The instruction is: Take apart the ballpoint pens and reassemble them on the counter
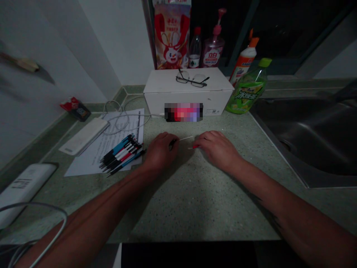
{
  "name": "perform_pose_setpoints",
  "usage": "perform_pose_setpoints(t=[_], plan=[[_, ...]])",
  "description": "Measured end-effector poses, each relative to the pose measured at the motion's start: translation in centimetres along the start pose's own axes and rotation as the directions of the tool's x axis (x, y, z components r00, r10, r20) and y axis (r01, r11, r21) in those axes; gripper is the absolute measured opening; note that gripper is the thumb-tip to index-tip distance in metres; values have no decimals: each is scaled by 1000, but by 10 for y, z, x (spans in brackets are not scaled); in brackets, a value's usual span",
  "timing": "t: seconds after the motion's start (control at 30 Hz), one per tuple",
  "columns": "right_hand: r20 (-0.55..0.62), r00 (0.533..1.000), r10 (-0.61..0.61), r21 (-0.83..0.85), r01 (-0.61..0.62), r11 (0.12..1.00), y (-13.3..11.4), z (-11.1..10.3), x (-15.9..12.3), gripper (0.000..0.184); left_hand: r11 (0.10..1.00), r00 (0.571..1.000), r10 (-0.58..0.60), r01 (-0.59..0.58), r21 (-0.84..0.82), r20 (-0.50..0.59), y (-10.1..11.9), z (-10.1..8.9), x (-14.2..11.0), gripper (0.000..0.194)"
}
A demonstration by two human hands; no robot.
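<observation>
My left hand (159,150) rests on the green speckled countertop (178,197) with fingers curled around a thin pen part (182,139), dark at the hand and white at its tip. My right hand (216,148) lies opposite, fingers pinched on a small red-ended piece (193,147). The two pieces point toward each other, a small gap apart. Left of my left hand lies a pile of several pens (122,153) with blue, red and black barrels on a printed sheet of paper (95,156).
A white box (167,91) with eyeglasses (192,79) on it stands behind my hands. Bottles (247,91) and a red carton (171,35) line the back. A steel sink (312,137) lies right. A power bank (85,136), cables (119,119) and a white device (23,188) lie left.
</observation>
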State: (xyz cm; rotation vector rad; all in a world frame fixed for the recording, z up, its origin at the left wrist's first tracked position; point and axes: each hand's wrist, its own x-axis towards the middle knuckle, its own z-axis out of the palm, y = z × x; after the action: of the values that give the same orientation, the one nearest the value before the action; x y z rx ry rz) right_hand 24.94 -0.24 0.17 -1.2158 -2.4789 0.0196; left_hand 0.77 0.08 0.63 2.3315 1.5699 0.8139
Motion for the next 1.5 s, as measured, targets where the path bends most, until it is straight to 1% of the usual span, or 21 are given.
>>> perform_pose_setpoints(t=[0.1,0.23,0.33,0.4,0.53,0.6,0.63,0.73,0.8,0.87,0.97,1.03,1.07,1.17,1.3,1.4,1.5], plan=[[8,999,36,82,-36,996,3,-1,-2,23,1000,1000,8,-8,-2,-3,-1,1,0,16],[-27,991,130,162,-124,979,3,7,2,18,1000,1000,14,-14,-18,-18,-2,3,0,16],[-1,988,151,173,-149,974,2,14,6,15,999,1000,23,-24,-27,-19,-4,4,0,16],[-7,987,160,163,-156,974,1,15,6,14,999,999,34,-35,-28,-23,-5,5,0,16],[-134,969,206,143,-187,972,-2,6,3,18,995,995,89,-91,-38,-39,-5,7,-1,15],[-176,967,185,148,-160,976,-7,1,2,22,988,989,143,-145,-53,-41,-5,8,-2,14],[-174,972,159,148,-134,980,-10,0,2,22,982,984,176,-178,-64,-37,-4,8,-3,14],[-89,994,65,120,-54,991,-17,-2,3,20,956,961,275,-275,-103,-17,-3,10,-4,15],[-40,999,35,93,-31,995,-18,-2,3,20,944,951,310,-308,-120,-2,-4,10,-4,16],[-40,998,51,72,-48,996,-13,-3,2,22,951,958,287,-284,-122,8,-5,9,-3,15],[-103,986,130,51,-126,991,-1,-9,0,24,983,987,160,-157,-97,26,-6,7,-1,19],[-139,975,175,55,-169,984,6,-12,-2,24,993,995,83,-79,-86,47,-5,5,-1,22],[-154,970,186,66,-178,982,7,-13,-3,24,994,996,64,-59,-87,56,-4,4,-1,21],[-163,971,174,111,-157,981,5,-12,-4,23,993,996,64,-56,-106,70,-1,4,-2,18],[-133,982,138,132,-120,984,-2,-10,-3,23,991,995,77,-69,-115,66,1,3,-2,16],[-131,978,163,115,-148,982,4,-12,-4,22,995,996,66,-60,-84,68,-1,3,-2,15],[-181,962,207,120,-187,975,13,-15,-4,20,999,996,32,-31,-16,81,-3,3,-1,15]])
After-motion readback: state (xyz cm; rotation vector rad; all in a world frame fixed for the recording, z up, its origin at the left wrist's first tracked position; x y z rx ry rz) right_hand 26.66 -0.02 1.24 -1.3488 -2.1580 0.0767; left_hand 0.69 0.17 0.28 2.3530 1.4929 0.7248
